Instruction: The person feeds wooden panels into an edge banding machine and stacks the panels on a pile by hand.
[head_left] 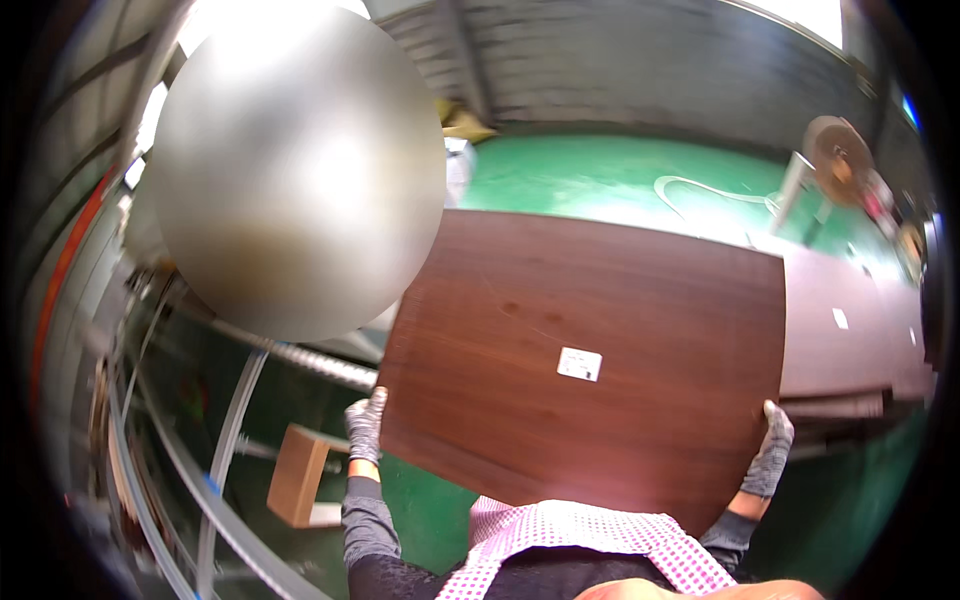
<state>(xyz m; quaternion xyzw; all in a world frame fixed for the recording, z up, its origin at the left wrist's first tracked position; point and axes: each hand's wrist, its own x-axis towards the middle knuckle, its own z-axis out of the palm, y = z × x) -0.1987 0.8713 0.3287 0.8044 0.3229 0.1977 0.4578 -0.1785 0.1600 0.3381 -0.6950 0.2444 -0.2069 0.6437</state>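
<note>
A wide dark-brown wooden panel (500, 370) with a small white label (580, 364) spans the space in front of me. At its left edge my left hand (365, 422), in a grey glove with pale fingertips, is closed round the board with the thumb on top. My right hand (772, 450), gloved the same way, grips the right edge. The fingers of both hands beneath the board are hidden. The panel's near edge lies close to my pink-checked apron (570, 525).
A large round silvery shape (300, 180) covers the upper left. Below it are a ridged roller (325, 365), curved metal rails (225, 430) and a brown block (298, 475). Stacked brown panels (835, 330) stand at right. Behind are a round brown object (838, 160) and a pale hose (710, 188).
</note>
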